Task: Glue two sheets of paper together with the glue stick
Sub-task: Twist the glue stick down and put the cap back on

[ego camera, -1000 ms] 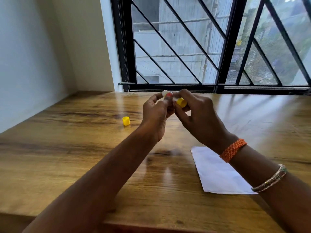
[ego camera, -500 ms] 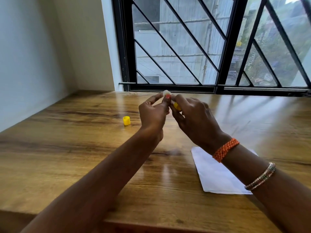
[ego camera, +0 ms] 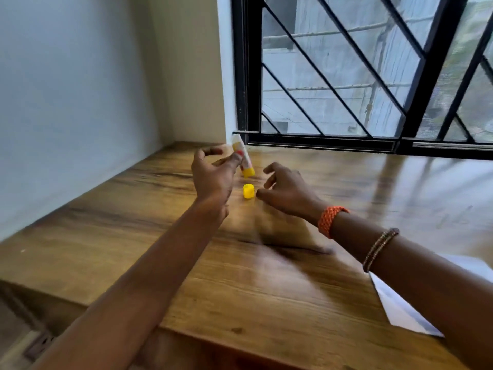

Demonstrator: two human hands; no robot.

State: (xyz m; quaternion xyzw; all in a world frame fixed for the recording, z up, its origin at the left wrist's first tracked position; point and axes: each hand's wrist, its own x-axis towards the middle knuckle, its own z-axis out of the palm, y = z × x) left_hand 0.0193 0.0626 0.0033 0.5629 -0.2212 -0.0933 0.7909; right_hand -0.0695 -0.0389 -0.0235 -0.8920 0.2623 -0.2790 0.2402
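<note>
My left hand [ego camera: 213, 174] pinches the glue stick [ego camera: 242, 158], a white tube with a yellow base, held tilted above the wooden table [ego camera: 160, 249]. Its yellow cap [ego camera: 248, 191] stands on the table just below the tube. To the right of the cap hovers my right hand [ego camera: 285, 190], fingers spread and empty, thumb close to the cap but apart from it. The white paper [ego camera: 400, 308] lies at the near right, partly hidden under my right forearm.
A white wall runs along the table's left side. A black-barred window [ego camera: 373, 76] closes off the back. The table's front edge [ego camera: 240, 343] is near the bottom of the view, with floor visible at the lower left.
The view has swung left. My right hand let go of the glue stick and moved down toward the cap. The left hand now holds the tube alone.
</note>
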